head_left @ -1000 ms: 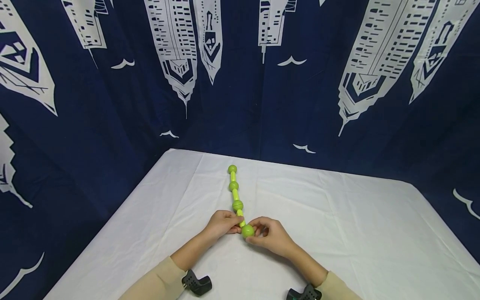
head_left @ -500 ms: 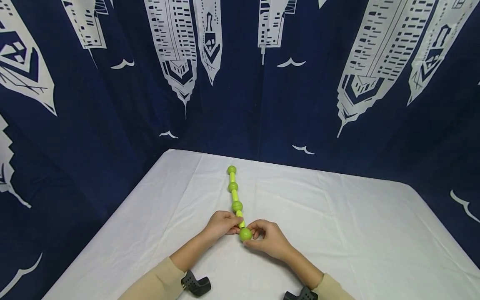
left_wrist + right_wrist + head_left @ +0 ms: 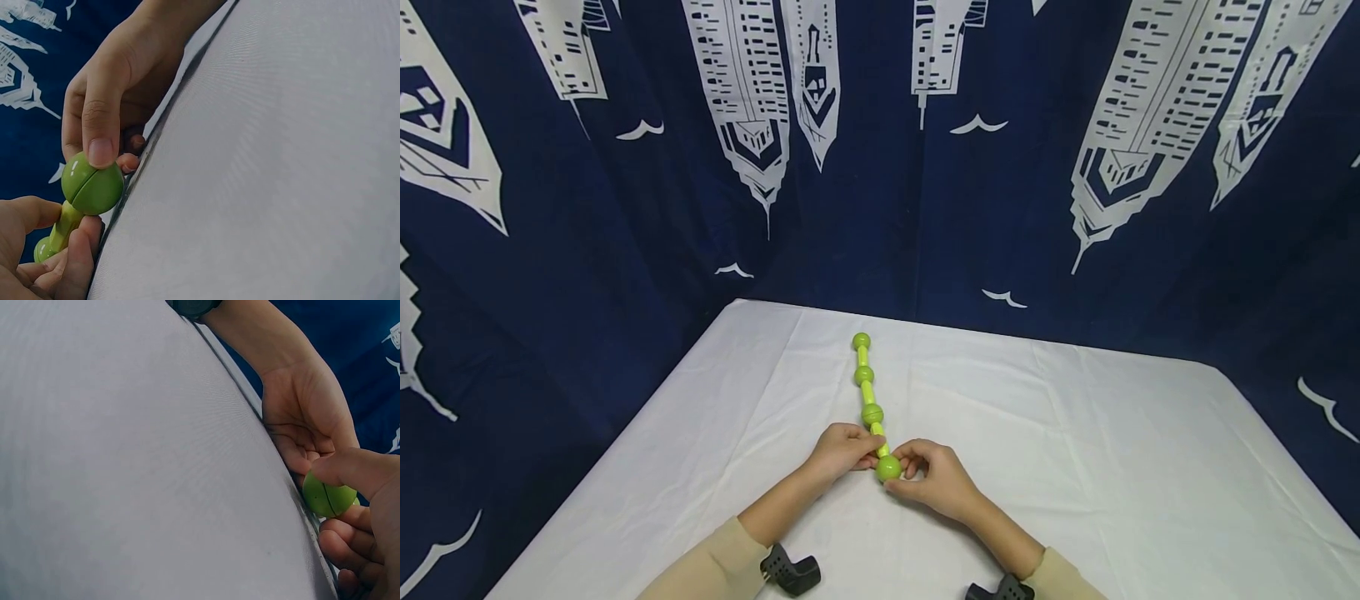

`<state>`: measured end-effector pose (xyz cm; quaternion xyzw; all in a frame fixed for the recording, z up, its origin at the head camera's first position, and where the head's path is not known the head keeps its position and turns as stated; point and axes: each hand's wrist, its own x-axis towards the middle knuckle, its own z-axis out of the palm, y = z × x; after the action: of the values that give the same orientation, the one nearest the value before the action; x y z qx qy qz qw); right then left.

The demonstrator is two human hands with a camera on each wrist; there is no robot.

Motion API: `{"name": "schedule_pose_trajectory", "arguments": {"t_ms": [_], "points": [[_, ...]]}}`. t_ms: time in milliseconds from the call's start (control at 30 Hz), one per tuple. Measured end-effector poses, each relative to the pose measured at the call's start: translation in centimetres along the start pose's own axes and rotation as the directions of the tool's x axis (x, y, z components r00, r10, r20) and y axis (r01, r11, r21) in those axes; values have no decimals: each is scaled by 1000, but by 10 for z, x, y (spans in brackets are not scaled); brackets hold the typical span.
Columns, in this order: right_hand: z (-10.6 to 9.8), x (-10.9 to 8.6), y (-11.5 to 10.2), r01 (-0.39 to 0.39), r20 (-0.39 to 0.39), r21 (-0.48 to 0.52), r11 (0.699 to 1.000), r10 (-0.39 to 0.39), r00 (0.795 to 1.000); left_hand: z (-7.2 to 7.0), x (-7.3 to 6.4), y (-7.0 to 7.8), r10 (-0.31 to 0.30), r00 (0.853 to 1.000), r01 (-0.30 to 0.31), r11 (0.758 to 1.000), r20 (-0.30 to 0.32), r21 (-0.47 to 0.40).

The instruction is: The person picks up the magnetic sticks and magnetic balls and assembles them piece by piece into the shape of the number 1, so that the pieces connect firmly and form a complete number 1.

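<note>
A straight chain of several glossy green balls [image 3: 864,375] joined by yellow-green rods [image 3: 868,392] runs away from me over the white table. My left hand [image 3: 840,448] pinches the nearest rod [image 3: 64,226] between thumb and fingers. At the near end of the chain, my right hand [image 3: 938,481] holds the nearest ball [image 3: 888,468] from the right. In the left wrist view the right thumb presses on top of this ball, which has a dark seam. Ball and rod appear to meet, though fingers partly hide the joint.
A white cloth [image 3: 1037,467] with fold lines covers the table. Behind and to the left hangs a dark blue curtain [image 3: 865,233] printed with white buildings and birds. Black wrist devices [image 3: 792,572] sit at both beige sleeves [image 3: 715,560].
My right hand has shifted the nearest ball slightly left and towards me, more in line with the rod. The left hand keeps its pinch on the rod, almost still.
</note>
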<state>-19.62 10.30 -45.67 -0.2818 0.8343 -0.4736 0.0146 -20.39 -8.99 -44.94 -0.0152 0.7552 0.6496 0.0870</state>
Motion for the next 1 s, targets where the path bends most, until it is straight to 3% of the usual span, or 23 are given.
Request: {"name": "schedule_pose_trajectory", "arguments": {"t_ms": [333,567,733,867,1000], "points": [[-1,0,1,2,0,2,1000,-2,1000,0,1,1,10,1000,-10,1000,5,12],[-3,-2,3,24,-5,54,998,-24,1000,-3,0,-1,89,996,-88,990,2,110],[-10,-3,2,-16,-24,84,996,18,1000,-4,0,-1,106,994,-107,985,10,133],[-24,-4,1,-52,-87,84,995,60,994,-10,0,-1,92,996,-94,980,18,177],[-48,-8,1,-92,-193,68,993,104,976,-24,1,4,97,995,-94,965,0,244]]}}
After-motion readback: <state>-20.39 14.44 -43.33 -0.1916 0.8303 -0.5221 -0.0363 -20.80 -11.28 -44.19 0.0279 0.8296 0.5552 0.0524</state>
